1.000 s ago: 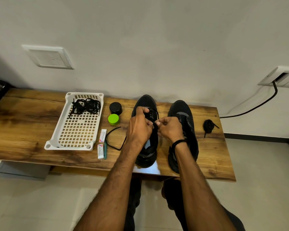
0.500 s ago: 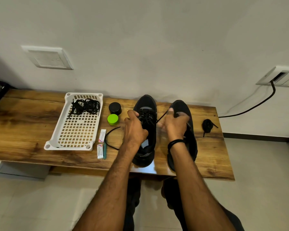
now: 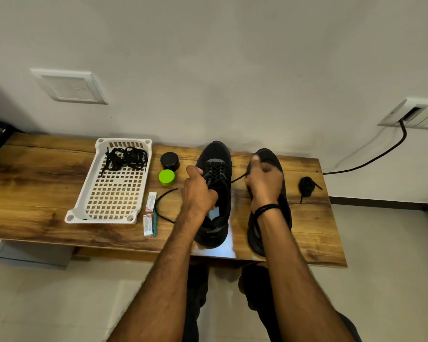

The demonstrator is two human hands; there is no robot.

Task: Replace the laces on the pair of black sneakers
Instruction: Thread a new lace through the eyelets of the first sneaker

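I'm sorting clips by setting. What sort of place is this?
Likely an ordinary home or office room, not a workshop: a wooden desk against a plain white wall, a switch plate and a socket with a black cable on that wall, and a pale tiled floor.

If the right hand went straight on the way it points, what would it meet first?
Probably the toe of the right sneaker, just beyond the right hand; past that, the wall. Its height over the shoe is unclear.

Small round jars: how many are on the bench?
2. The black jar stands near the wall, right of the white basket; the green jar sits directly in front of it. None appears hidden.
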